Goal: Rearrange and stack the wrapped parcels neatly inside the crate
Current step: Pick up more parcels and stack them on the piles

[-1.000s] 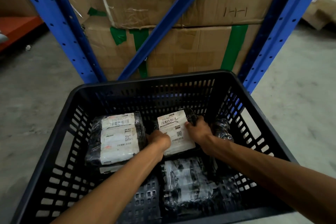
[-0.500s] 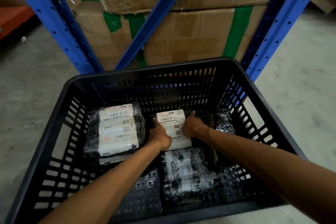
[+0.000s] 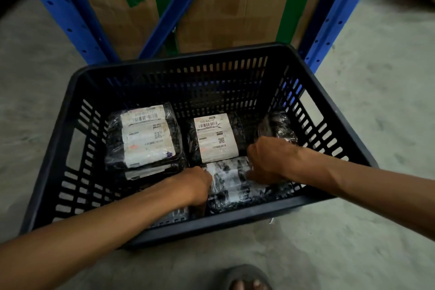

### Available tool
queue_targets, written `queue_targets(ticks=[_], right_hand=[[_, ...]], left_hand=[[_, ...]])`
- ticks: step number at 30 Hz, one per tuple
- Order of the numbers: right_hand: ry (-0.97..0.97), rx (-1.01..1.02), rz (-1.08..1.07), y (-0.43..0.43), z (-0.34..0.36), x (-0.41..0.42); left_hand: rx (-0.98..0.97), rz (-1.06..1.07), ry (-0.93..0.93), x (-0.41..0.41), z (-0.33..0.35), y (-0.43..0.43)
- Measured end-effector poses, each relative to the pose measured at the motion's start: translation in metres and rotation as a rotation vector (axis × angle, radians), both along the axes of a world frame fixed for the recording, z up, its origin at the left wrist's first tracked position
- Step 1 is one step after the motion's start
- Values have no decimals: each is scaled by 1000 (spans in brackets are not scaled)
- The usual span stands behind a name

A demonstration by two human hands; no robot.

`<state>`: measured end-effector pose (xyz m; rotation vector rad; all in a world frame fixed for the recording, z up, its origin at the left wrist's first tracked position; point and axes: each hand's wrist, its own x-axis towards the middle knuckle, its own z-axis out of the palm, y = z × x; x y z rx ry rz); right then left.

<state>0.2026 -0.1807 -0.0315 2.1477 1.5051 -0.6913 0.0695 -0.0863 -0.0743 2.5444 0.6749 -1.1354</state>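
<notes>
A black slotted plastic crate (image 3: 77,110) stands on the concrete floor. Inside at the back left lies a stack of black-wrapped parcels (image 3: 146,136) with white labels. A single labelled parcel (image 3: 215,136) lies flat at the back middle. A dark wrapped parcel (image 3: 277,126) leans in the back right corner. A crumpled wrapped parcel (image 3: 231,181) lies near the front. My left hand (image 3: 195,185) grips its left edge and my right hand (image 3: 268,160) grips its right edge. My fingertips are hidden under the wrap.
Blue steel rack posts (image 3: 68,14) and a diagonal brace stand right behind the crate, with taped cardboard boxes (image 3: 223,14) between them. Bare concrete floor lies on both sides. A sandalled foot (image 3: 247,278) shows at the bottom edge.
Both hands let go of the labelled parcel at the back middle, which now lies flat, and drew back to the crumpled parcel near the front. The view has tilted down.
</notes>
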Motion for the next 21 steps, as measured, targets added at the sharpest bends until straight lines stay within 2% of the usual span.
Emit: queue_targets(ticks=[2, 4, 8, 10, 12, 16, 19, 21], right_hand=[[25, -148, -48, 1, -6, -5], [63, -208, -81, 3, -12, -7], [374, -417, -418, 5, -32, 0], [522, -388, -599, 6, -38, 6], [598, -334, -666, 6, -43, 12], [652, -256, -737, 4, -32, 25], [680, -115, -787, 1, -17, 40], [754, -103, -725, -2, 0, 51]], left_hand=[[-41, -54, 107, 4, -9, 0], [-53, -73, 152, 9, -19, -3], [-87, 21, 145, 12, -33, -5], [-136, 111, 78, 9, -36, 0], [-227, 255, 46, 2, -34, 6], [-397, 558, -58, -6, -22, 17], [-510, 752, -223, -5, -7, 20], [-555, 818, -340, -5, 7, 23]])
